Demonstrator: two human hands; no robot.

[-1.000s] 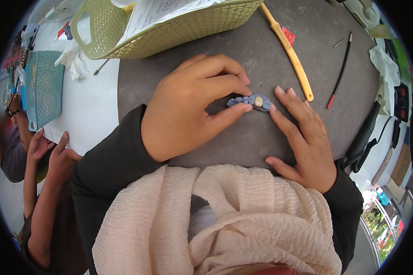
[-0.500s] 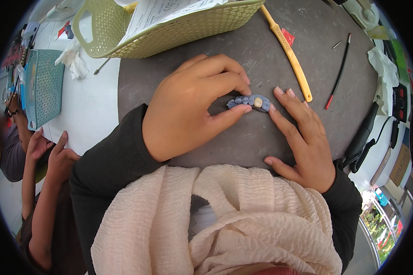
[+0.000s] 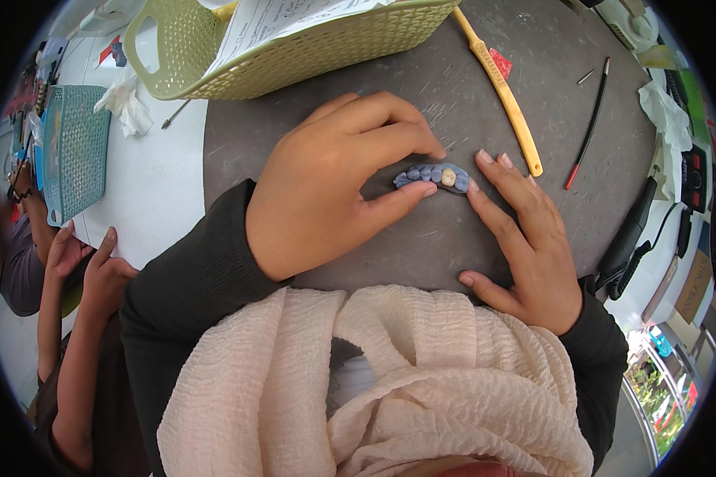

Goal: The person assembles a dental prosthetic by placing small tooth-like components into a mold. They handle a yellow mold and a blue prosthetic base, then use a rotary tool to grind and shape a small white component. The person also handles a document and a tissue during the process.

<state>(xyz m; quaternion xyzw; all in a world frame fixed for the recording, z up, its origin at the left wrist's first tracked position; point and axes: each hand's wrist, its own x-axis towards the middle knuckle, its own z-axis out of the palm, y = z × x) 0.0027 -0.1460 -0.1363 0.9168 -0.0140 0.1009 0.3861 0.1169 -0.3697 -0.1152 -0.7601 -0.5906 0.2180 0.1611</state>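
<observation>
A small blue-grey dental model [image 3: 426, 174] of a row of teeth lies on the dark mat, with a cream-coloured crown [image 3: 449, 176] seated toward its right end. My left hand [image 3: 334, 175] curves over from the left. Its thumb touches the model's near edge, while the index fingertip hovers just past the far edge with a small gap. My right hand [image 3: 529, 242] rests on the mat with fingers spread, its index fingertip against the model's right end.
Beyond my hands stands a green woven basket [image 3: 318, 67] with papers. To its right lie a yellow-handled tool [image 3: 505, 95], a red scrap [image 3: 500, 63] and a thin black stick with a red tip [image 3: 589, 127]. At left are a teal basket [image 3: 75, 151] and another person's hands [image 3: 95, 266].
My left index finger has shifted slightly right and toward me, closer to the crown. The model has barely moved, and my right hand stays in place.
</observation>
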